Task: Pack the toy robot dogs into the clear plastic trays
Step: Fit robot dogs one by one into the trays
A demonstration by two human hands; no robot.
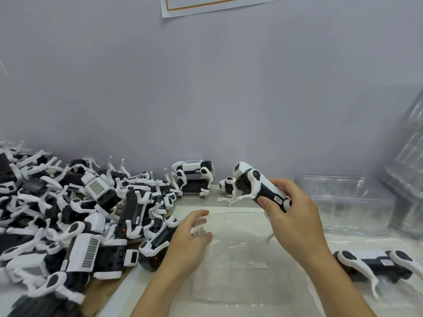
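Note:
My right hand (295, 216) grips a white-and-black toy robot dog (254, 181) by its rear body and holds it in the air, head pointing up and to the left. A clear plastic tray (240, 266) lies flat on the white surface under both hands. My left hand (190, 236) hovers over the tray's left edge with fingers loosely spread and blurred; it holds nothing that I can make out. Another dog (375, 264) lies on its side at the right, in or on a clear tray.
A big heap of toy dogs (75, 218) fills the left of the table. Two more dogs (194, 177) stand stacked against the back wall. Stacks of clear trays (343, 193) sit at the right, with taller ones (409, 156) behind.

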